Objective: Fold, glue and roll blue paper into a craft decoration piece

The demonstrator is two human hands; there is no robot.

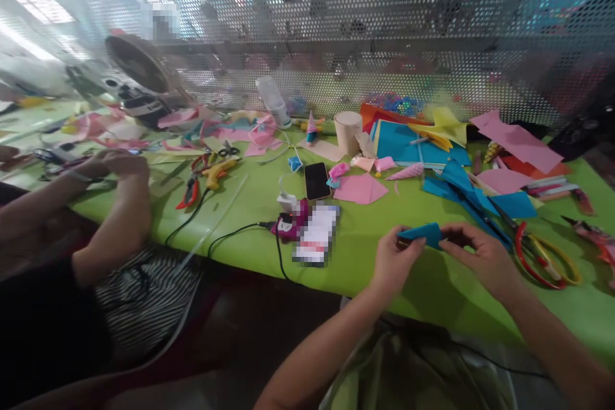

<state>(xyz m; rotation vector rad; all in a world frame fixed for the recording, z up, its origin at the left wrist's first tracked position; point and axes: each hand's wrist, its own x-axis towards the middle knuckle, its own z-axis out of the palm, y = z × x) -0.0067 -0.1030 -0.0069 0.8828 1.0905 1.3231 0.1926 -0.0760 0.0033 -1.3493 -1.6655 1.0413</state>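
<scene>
The green table (355,288) extends beneath both hands, cut off at right. Scissors (548,259) lie just beyond the right hand (480,259), whose grip is hard to make out. The left hand (396,259), fingers partly hidden, pinches a blue piece (423,233) between the hands, its long axis running left to right.

Two hands (396,262) (480,256) of the wearer, one blue piece (427,234), one large pair of scissors (519,250), one yellow glue gun (219,173), one dark phone (317,180), one white plug (287,203), one beige cylinder (348,132), one lying pink cone (406,172).
</scene>
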